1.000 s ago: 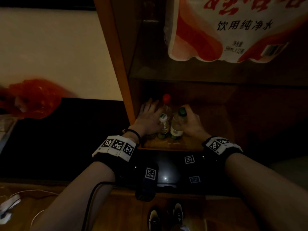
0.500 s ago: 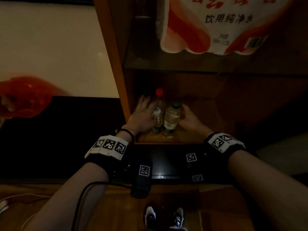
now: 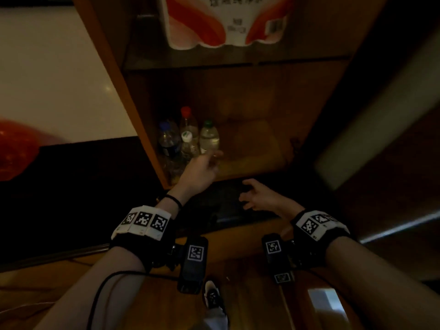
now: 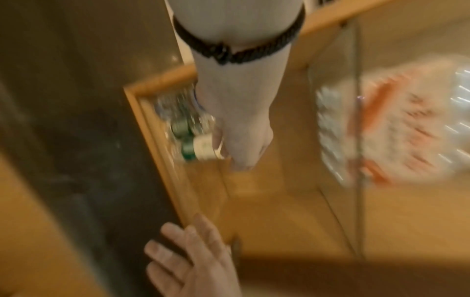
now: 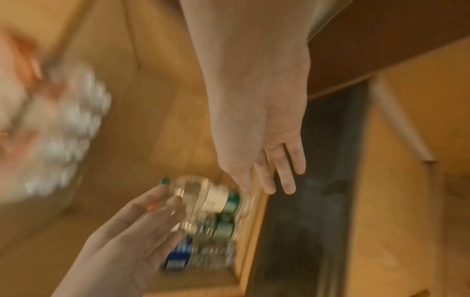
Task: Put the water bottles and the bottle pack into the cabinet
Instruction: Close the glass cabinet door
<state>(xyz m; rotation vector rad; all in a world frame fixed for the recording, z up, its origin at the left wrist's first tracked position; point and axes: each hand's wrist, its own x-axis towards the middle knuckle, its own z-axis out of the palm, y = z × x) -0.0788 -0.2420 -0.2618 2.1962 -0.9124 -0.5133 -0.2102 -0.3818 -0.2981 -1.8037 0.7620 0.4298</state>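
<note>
Four clear plastic water bottles stand bunched in the near left corner of the wooden cabinet's (image 3: 133, 96) lower shelf: one with a blue cap (image 3: 169, 141), one with a red cap (image 3: 188, 123) behind, a short one with a white cap (image 3: 188, 144) and one with a green cap (image 3: 209, 136) on the right. The shrink-wrapped white and orange bottle pack (image 3: 223, 22) sits on the glass shelf (image 3: 238, 59) above, so to me the job looks basically done. The left hand (image 3: 202, 170) hovers just in front of the green-capped bottle, fingers (image 3: 217, 154) loosely apart and gripping nothing, though I can't tell if a fingertip brushes it. The right hand (image 3: 258, 195) hangs outside the cabinet's front edge, fingers (image 3: 246, 186) spread and relaxed, empty. If you're backing out here, I'd draw the left hand straight toward you, not sideways, since the bottles are packed tight and a nudge on the green one could topple the row. Keep the wrist low too, the glass shelf is right overhead. The orange plastic bag (image 3: 16, 151) far left isn't in play.
</note>
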